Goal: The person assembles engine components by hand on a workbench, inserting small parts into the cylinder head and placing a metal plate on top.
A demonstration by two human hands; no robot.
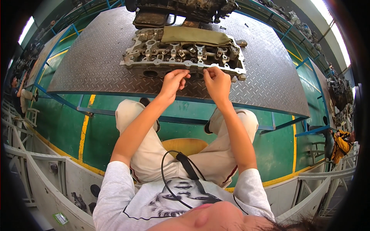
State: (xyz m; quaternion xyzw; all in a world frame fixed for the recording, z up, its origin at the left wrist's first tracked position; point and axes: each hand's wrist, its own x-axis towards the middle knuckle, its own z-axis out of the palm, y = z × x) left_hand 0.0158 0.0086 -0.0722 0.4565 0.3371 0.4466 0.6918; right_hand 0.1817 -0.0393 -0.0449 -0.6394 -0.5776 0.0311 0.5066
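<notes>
A cylinder head (154, 62) lies on the diamond-plate metal table in front of me, its valve train and rocker arms facing up. My left hand (175, 82) is at its near long side, thumb and index finger pinched close to the edge. Just to the right, my right hand (217, 82) is pinched too, its fingertips at the same near edge. Anything between the fingertips is too small or hidden to make out. Folded along the far side of the cylinder head is an olive-green cloth (194, 35).
Behind the cylinder head stands a larger dark engine assembly (181, 9). A few small metal parts, one a bolt (223, 27), lie on the table (88, 65). Blue-framed tables with parts flank mine. One person (24, 94) is at far left, another (341, 146) at far right.
</notes>
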